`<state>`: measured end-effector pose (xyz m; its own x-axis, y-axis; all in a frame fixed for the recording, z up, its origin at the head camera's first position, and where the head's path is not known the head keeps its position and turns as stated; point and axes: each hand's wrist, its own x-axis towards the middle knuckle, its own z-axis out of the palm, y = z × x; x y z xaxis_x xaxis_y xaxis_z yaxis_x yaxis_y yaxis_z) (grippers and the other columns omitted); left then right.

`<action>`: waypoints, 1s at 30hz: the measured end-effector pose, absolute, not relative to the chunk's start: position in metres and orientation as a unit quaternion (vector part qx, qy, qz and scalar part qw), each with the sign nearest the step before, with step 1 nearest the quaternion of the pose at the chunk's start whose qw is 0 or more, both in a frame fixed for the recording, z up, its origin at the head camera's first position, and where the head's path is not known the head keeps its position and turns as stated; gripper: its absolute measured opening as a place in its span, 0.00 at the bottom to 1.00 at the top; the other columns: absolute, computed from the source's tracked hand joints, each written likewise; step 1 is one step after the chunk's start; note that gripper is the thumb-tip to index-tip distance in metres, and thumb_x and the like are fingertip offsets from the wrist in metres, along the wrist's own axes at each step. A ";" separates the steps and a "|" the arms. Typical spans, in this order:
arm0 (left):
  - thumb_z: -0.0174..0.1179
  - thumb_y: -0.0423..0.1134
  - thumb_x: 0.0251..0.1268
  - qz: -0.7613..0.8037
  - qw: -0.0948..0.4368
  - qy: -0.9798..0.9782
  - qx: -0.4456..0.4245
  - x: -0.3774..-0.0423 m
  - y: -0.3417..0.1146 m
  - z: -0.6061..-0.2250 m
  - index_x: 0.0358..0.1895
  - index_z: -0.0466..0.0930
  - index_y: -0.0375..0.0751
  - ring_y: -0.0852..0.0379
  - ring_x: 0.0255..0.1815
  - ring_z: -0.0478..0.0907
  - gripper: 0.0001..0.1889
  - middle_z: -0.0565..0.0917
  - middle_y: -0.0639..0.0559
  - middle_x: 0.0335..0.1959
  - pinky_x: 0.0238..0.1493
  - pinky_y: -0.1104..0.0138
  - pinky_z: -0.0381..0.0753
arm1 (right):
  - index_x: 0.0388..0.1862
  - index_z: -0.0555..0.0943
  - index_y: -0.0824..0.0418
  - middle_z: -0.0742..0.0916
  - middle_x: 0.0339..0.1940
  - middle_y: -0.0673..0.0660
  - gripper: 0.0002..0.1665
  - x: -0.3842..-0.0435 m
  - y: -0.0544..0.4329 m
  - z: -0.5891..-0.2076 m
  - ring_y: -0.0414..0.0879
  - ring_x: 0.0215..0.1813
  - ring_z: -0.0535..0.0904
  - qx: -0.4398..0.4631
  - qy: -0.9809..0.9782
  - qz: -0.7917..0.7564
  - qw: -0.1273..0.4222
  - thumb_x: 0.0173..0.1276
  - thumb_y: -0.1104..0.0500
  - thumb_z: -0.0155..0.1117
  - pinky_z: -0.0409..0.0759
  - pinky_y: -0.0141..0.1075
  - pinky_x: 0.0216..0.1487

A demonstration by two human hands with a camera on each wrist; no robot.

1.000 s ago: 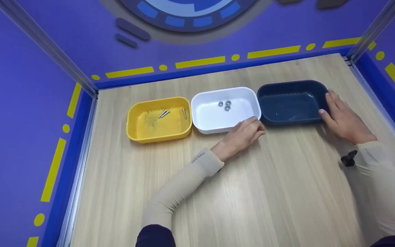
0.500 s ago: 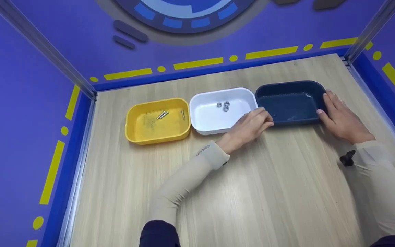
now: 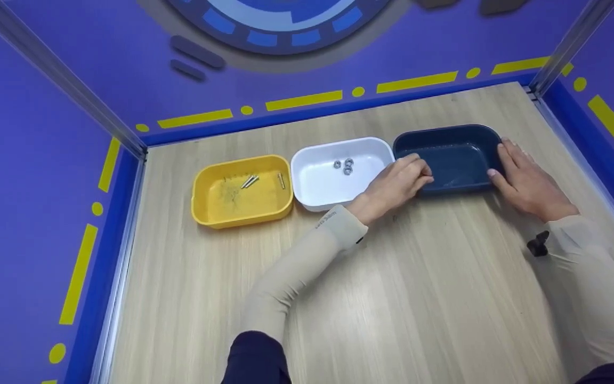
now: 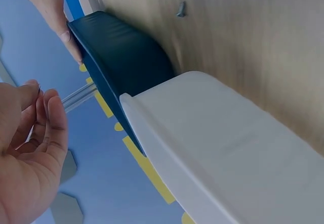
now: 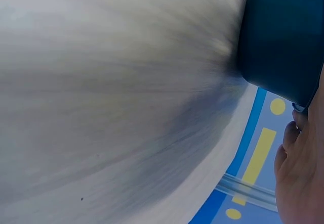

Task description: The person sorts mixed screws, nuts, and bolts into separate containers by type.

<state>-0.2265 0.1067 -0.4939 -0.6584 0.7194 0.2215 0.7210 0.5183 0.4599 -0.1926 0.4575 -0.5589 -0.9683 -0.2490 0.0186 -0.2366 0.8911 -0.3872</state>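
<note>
My left hand [image 3: 400, 184] is over the near left corner of the dark blue bin [image 3: 459, 185], thumb and fingertips pinched together. In the left wrist view a tiny dark piece [image 4: 39, 87] shows at those fingertips; its kind is too small to tell. The fingers of my right hand [image 3: 533, 184] lie fairly straight against the bin's right end, the thumb on its near corner. Left of it stands the white bin [image 3: 312, 204] with 3 metal nuts [image 3: 347, 166]. A small screw [image 4: 181, 9] lies on the table in front of the bins.
A yellow bin [image 3: 237, 220] with a few silver screws [image 3: 250, 181] and dark specks stands at the left end of the row. Blue-purple panels [image 3: 285, 80] with metal corner posts enclose the wooden table [image 3: 349, 320] at the back and sides.
My left hand has moved right and away from me, from the white bin's near right corner to over the dark blue bin's near left edge. The right hand stays at the bin's right end.
</note>
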 end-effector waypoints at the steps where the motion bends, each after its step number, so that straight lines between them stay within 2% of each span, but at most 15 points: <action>1: 0.58 0.44 0.84 -0.265 -0.002 -0.872 -0.412 -0.228 0.109 -0.493 0.55 0.87 0.40 0.61 0.49 0.83 0.13 0.86 0.51 0.50 0.52 0.82 0.80 | 0.90 0.39 0.64 0.43 0.91 0.64 0.46 -0.193 0.457 -0.559 0.64 0.91 0.37 -0.124 0.973 -0.196 0.017 0.89 0.41 0.40 0.30 0.49 0.91; 9: 0.58 0.45 0.84 -0.253 0.011 -0.875 -0.414 -0.244 0.128 -0.487 0.54 0.88 0.42 0.60 0.51 0.83 0.13 0.86 0.52 0.49 0.53 0.80 0.80 | 0.89 0.40 0.67 0.46 0.90 0.69 0.47 -0.194 0.456 -0.558 0.65 0.91 0.39 -0.119 0.974 -0.191 0.014 0.89 0.41 0.41 0.33 0.53 0.91; 20: 0.57 0.45 0.84 -0.272 -0.023 -0.886 -0.375 -0.258 0.148 -0.479 0.56 0.87 0.45 0.64 0.49 0.82 0.13 0.85 0.54 0.52 0.52 0.82 0.80 | 0.89 0.41 0.66 0.46 0.91 0.66 0.46 -0.195 0.455 -0.559 0.66 0.90 0.42 -0.119 0.976 -0.182 0.004 0.89 0.40 0.39 0.37 0.58 0.90; 30: 0.57 0.46 0.84 -0.281 -0.044 -0.894 -0.346 -0.267 0.160 -0.482 0.57 0.87 0.45 0.65 0.49 0.80 0.13 0.85 0.55 0.54 0.52 0.82 0.80 | 0.90 0.40 0.65 0.45 0.91 0.65 0.46 -0.193 0.455 -0.558 0.66 0.90 0.39 -0.115 0.978 -0.176 0.010 0.88 0.39 0.38 0.33 0.57 0.90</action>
